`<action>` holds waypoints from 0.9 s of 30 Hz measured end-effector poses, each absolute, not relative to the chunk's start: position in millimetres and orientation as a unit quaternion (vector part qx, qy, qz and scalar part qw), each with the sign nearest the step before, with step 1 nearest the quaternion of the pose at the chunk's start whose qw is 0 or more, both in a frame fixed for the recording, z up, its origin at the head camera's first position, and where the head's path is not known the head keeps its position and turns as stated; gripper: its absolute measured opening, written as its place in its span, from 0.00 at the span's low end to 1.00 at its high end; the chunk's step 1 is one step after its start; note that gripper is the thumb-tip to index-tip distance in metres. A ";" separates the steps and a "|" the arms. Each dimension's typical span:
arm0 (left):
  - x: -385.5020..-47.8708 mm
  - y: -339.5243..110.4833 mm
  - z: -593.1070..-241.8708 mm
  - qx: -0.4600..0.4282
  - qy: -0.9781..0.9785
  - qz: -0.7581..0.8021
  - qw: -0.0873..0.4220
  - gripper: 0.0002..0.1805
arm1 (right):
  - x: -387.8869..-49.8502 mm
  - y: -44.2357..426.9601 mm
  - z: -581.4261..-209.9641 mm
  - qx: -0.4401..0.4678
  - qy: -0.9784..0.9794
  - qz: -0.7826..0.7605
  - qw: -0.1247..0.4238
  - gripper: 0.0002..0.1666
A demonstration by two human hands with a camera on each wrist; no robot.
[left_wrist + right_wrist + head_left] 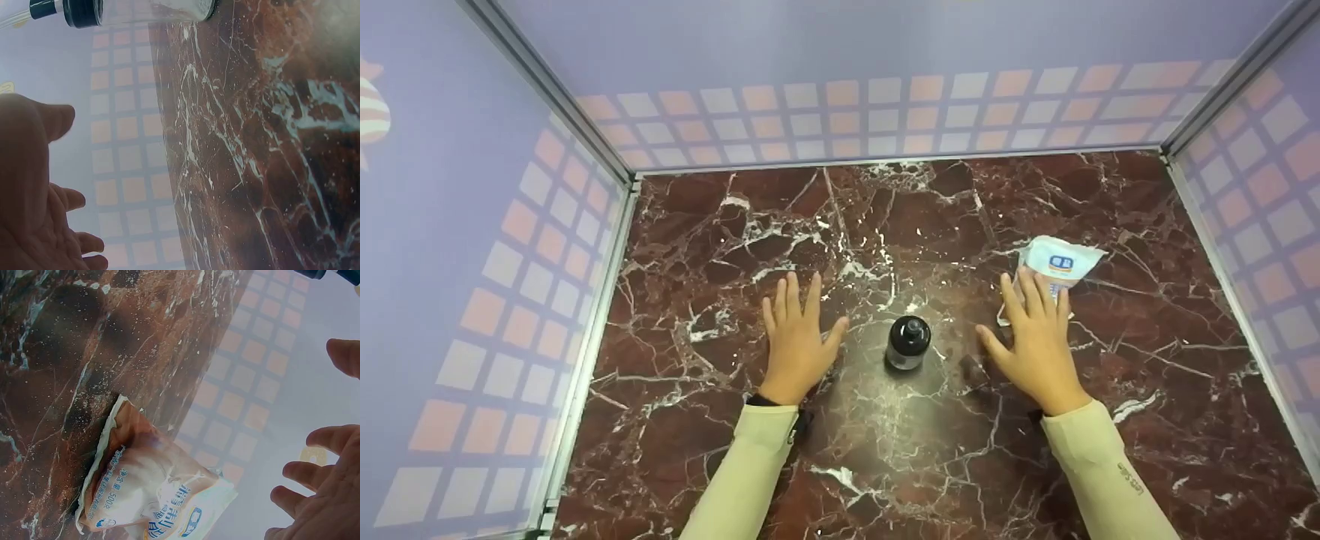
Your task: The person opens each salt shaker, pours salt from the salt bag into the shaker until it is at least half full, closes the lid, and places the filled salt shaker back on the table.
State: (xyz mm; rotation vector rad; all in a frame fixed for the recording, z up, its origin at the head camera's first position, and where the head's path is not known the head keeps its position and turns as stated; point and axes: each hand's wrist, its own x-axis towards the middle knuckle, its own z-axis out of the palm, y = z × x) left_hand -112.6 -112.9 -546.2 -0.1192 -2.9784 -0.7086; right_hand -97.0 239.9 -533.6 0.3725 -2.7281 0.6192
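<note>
A clear bottle (907, 349) with a black cap and a nozzle stands upright between my hands; the left wrist view shows the bottle (152, 10) with its clear body and thin pale tip. My left hand (796, 341) hovers to its left, fingers straight and spread, touching nothing. My right hand (1039, 349) is also spread out with nothing in it. In the head view its fingers overlap a white plastic packet (1054, 259) with blue print. The right wrist view shows a gap between those fingers and the packet (140, 484), which is marked 500克.
The tabletop (930, 450) is dark red marble pattern with white veins. Purple panels with pink and pale squares enclose it: a back wall (847, 45), a left wall (457, 247) and a right wall (1275, 150). Metal strips run along their edges.
</note>
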 end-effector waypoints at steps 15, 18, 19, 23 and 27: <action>-110.9 -110.4 -544.7 -0.047 -0.972 -0.227 0.038 0.46 | -96.4 232.5 -533.2 0.158 -0.946 0.232 0.162 0.53; -111.4 -110.3 -544.3 -0.048 -0.971 -0.227 0.051 0.47 | -96.7 231.5 -531.9 0.161 -0.945 0.231 0.165 0.53; -111.4 -110.2 -544.0 -0.050 -0.970 -0.229 0.058 0.46 | -96.6 231.1 -531.2 0.161 -0.945 0.230 0.165 0.53; -110.5 -109.1 -541.7 -0.067 -0.964 -0.247 0.077 0.47 | -95.5 228.2 -528.0 0.165 -0.943 0.235 0.168 0.54; -106.6 -104.7 -540.6 -0.103 -0.932 -0.342 0.058 0.48 | -91.8 217.8 -524.0 0.172 -0.933 0.270 0.165 0.52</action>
